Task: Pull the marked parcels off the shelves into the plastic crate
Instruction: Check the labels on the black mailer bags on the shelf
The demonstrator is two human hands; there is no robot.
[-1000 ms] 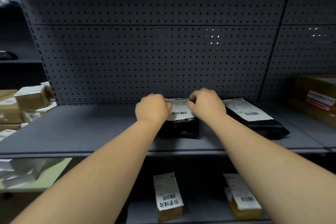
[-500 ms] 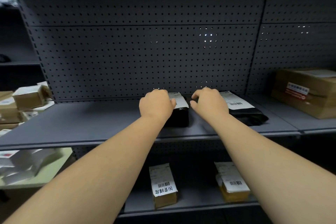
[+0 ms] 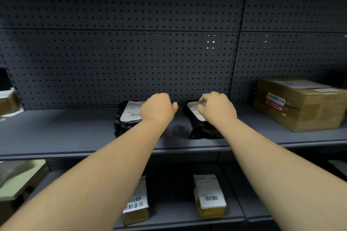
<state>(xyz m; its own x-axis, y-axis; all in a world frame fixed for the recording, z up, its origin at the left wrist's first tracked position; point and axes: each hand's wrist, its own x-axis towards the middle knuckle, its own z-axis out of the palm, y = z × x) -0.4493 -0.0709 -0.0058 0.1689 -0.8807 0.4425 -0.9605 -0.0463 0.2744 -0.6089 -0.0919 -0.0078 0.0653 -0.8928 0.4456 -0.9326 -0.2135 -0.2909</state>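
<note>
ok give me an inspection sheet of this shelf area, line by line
Surface: grey metal shelf, perforated back panel behind.
Job's things: left black parcel and right black parcel lie apart on the shelf, white labels up; plastic crate not seen.
Clutter: big cardboard box at right; two small labelled boxes on the lower shelf.
Grips: left hand curled at the left parcel's label; right hand fingers on the right parcel's label.
Cables: nothing seen.
Surroundings: more boxes at far left, dim.

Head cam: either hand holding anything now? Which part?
The right hand has fingers curled on the label end of the right black parcel. The left hand rests over the left black parcel; whether it grips cannot be told.
</note>
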